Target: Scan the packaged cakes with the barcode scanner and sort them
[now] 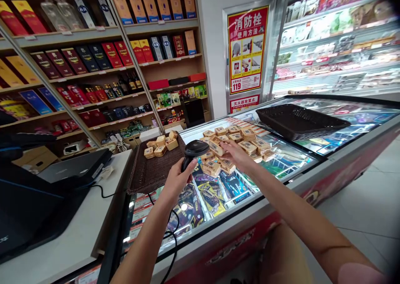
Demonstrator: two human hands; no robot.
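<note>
My left hand is wrapped round the handle of a black barcode scanner, whose head points right. A black cable runs down from it over the freezer's front edge. With its fingers closed, my right hand grips a small tan packaged box just right of the scanner. Several like packs are heaped beneath and behind it on the glass freezer top. More of these packs lie at the far end of a dark brown woven basket to the left.
A second dark basket rests on the freezer at the right. On the left, a white counter carries a black checkout machine. Shelves of boxed goods stand behind, and a refrigerated display stands at the back right.
</note>
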